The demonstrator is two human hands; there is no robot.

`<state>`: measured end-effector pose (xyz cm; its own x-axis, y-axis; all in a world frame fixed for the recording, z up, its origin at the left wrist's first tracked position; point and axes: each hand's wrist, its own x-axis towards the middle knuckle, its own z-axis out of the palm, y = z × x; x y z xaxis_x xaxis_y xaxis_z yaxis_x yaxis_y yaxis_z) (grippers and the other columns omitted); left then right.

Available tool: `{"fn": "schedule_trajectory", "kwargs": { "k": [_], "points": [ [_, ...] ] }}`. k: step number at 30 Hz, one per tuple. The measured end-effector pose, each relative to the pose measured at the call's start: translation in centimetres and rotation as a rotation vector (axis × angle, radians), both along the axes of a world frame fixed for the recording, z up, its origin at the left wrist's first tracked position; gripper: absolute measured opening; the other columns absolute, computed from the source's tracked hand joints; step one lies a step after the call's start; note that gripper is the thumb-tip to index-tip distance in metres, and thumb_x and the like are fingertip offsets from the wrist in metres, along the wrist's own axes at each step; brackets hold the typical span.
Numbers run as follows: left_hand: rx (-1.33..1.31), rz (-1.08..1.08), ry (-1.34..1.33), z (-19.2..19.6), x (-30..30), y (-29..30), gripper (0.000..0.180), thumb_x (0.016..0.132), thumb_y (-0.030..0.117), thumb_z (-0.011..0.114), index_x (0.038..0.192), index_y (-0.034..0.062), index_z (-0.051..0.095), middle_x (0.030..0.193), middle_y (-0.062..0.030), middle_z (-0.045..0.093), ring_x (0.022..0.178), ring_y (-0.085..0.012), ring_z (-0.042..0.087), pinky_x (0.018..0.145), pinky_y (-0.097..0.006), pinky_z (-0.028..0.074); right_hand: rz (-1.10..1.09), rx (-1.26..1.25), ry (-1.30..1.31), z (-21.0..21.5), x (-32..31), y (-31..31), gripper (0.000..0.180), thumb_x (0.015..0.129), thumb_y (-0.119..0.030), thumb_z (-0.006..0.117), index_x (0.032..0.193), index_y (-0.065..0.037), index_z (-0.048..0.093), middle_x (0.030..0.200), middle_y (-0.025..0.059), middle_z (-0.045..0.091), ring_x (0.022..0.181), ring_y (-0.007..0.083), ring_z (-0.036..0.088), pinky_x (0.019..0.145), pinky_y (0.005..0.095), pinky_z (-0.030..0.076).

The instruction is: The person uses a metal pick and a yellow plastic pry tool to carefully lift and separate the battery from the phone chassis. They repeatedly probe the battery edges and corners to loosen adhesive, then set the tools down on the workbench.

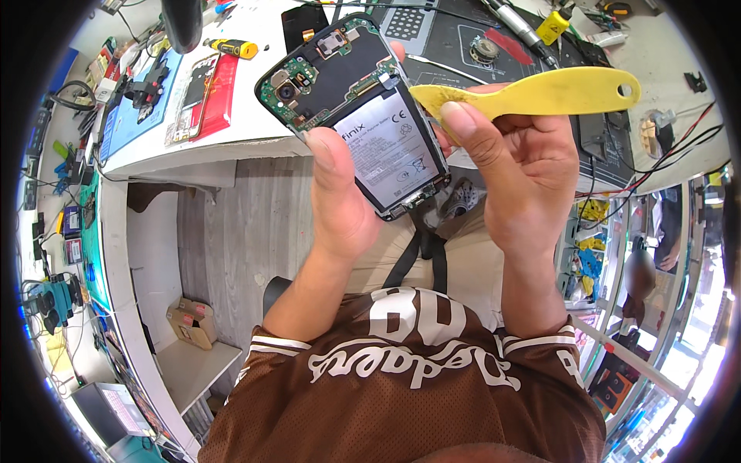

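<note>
Opened phone (363,116), back cover off, clamped in left hand (336,193), long axis tilted up-left to down-right. Yellow pry tool (540,94) pinched closed in right hand (517,162), flat tip touching phone's right edge beside battery (390,147).

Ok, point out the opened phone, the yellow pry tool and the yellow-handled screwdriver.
opened phone (390,150), head view, on its battery.
yellow pry tool (540,94), head view, mid handle.
yellow-handled screwdriver (235,49), head view, on the handle.
</note>
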<state>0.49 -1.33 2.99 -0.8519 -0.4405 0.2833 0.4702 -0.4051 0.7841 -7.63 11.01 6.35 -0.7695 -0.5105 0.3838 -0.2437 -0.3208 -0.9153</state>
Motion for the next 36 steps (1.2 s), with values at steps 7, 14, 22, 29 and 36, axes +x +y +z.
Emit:
{"fn": "schedule_trajectory", "kwargs": {
  "k": [7,14,22,29,36],
  "points": [
    [-0.172,0.065,0.028,0.5,0.3,0.2,0.097,0.094,0.082,0.039,0.158,0.0084,0.034,0.160,-0.0157,0.040,0.135,-0.0262,0.054,0.109,-0.043,0.048,-0.113,0.055,0.180,0.0,0.6,-0.1,0.024,0.093,0.003,0.073,0.114,0.004,0.061,0.097,0.0110,0.072,0.081,0.0122,0.069,0.074,0.0233,0.056],
    [-0.226,0.075,-0.002,0.5,0.6,0.8,0.099,0.092,0.082,0.042,0.158,0.0086,0.034,0.158,-0.0155,0.042,0.136,-0.0242,0.052,0.109,-0.042,0.047,-0.176,0.128,0.392,0.3,0.7,0.6,0.020,0.094,0.004,0.072,0.113,0.005,0.067,0.101,0.0093,0.072,0.083,0.0112,0.068,0.074,0.0231,0.054],
    [-0.326,0.203,-0.049,-0.2,0.4,0.8,0.101,0.091,0.083,0.042,0.157,0.0079,0.033,0.159,-0.0142,0.041,0.132,-0.0221,0.055,0.107,-0.040,0.049,-0.268,-0.030,0.579,-1.1,0.2,-0.2,0.012,0.085,0.009,0.073,0.094,0.002,0.073,0.091,0.0109,0.075,0.073,0.0181,0.070,0.064,0.0275,0.056],
    [-0.227,0.231,-0.105,0.9,0.4,3.0,0.103,0.090,0.084,0.041,0.156,0.0064,0.034,0.153,-0.0139,0.048,0.121,-0.0215,0.062,0.100,-0.037,0.053,-0.253,-0.029,0.530,-1.8,0.4,0.9,0.014,0.085,0.008,0.073,0.098,0.003,0.072,0.094,0.0107,0.073,0.080,0.0186,0.068,0.072,0.0286,0.054],
    [-0.232,0.130,-0.048,-0.1,0.4,2.2,0.102,0.091,0.084,0.041,0.157,0.0065,0.034,0.153,-0.0129,0.046,0.118,-0.0213,0.062,0.100,-0.037,0.053,-0.154,-0.018,0.431,-2.2,0.6,1.7,0.024,0.088,0.010,0.073,0.111,0.003,0.070,0.102,0.0088,0.069,0.091,0.0153,0.063,0.084,0.0258,0.049]
  ]
}}
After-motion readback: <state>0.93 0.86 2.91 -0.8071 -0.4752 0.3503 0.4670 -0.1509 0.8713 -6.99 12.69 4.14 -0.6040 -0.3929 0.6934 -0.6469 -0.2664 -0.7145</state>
